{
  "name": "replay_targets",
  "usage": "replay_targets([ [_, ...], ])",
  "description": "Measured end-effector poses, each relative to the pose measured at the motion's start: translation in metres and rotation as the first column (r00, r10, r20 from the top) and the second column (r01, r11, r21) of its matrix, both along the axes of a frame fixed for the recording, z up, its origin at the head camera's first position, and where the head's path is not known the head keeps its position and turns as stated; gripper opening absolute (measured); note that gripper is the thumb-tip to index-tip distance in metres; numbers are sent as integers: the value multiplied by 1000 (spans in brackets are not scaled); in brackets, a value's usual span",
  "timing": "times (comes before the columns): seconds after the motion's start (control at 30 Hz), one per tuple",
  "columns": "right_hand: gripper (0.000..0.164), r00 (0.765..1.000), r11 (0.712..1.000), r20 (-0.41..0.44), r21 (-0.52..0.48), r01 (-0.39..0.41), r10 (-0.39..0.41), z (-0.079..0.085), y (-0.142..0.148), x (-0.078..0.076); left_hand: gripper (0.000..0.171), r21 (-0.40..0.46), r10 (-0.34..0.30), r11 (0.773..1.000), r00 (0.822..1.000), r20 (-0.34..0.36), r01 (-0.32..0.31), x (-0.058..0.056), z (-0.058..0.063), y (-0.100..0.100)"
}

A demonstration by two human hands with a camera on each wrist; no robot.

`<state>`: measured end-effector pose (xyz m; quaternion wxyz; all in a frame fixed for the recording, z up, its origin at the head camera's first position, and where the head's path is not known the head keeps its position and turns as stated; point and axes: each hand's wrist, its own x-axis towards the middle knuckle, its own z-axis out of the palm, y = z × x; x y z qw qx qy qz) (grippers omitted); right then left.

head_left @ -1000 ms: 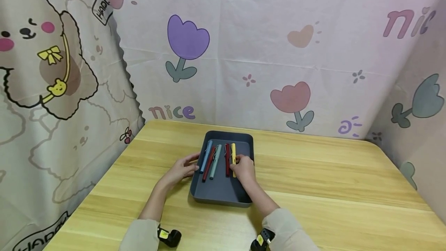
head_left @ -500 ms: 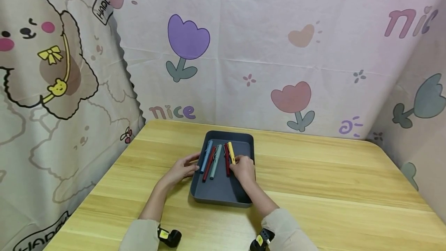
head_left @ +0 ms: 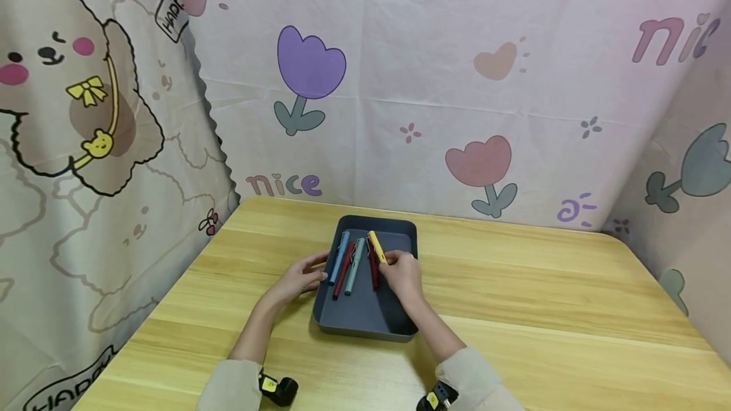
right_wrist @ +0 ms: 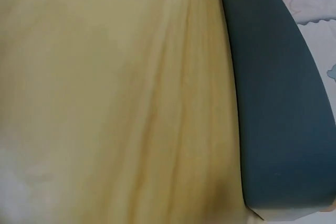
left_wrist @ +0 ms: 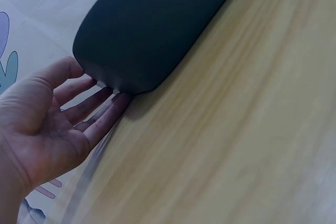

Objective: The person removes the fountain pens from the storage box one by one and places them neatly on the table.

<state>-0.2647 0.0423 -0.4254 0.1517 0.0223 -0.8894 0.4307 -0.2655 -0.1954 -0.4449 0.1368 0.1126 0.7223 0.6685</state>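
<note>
My right hand [head_left: 403, 278] reaches over the right side of a dark grey tray [head_left: 365, 321] and pinches a yellow pen [head_left: 377, 247] between thumb and fingers. The pen slants up to the left, its upper end crossing the top of a dark red pen [head_left: 374, 271]. Left of these lie a blue pen [head_left: 339, 259], another dark red pen [head_left: 342, 273] and a pale green pen [head_left: 355, 268]. My left hand [left_wrist: 58, 119] touches the tray's outer wall [left_wrist: 152, 30] with extended fingertips and thumb. In the right wrist view that wall hides the pens.
The tray stands on a light wood-grain table [head_left: 531, 290]. Behind it hangs a printed cloth [head_left: 394, 75], and a second cloth [head_left: 103, 208] drops along the table's left edge. Small black cameras [head_left: 278, 391] sit at both sleeves.
The yellow pen, upright beside the right dark red pen in the head view before, has tilted left across it in my right hand. My left hand has stayed at the tray.
</note>
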Motion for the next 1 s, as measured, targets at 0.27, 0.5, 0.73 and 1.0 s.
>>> replay_targets([
  [0.27, 18, 1000, 996, 1, 88, -13, 13, 0, -2, 1, 53, -4, 8, 1000, 1000, -1, -8, 0, 0, -1],
  [0.5, 22, 988, 997, 146, 38, -65, 59, -1, -3, 2, 53, -10, 5, 1000, 1000, 0, -5, 1, 0, 0],
  [0.73, 21, 979, 989, 189, -140, -55, 81, 0, -1, 5, 54, -3, -4, 1000, 1000, -2, 4, 2, 1, 1],
  [1.0, 23, 976, 953, 187, -300, -50, 110, 9, 2, 9, 54, 5, -8, 1000, 1000, 1, 8, 3, 2, 0],
])
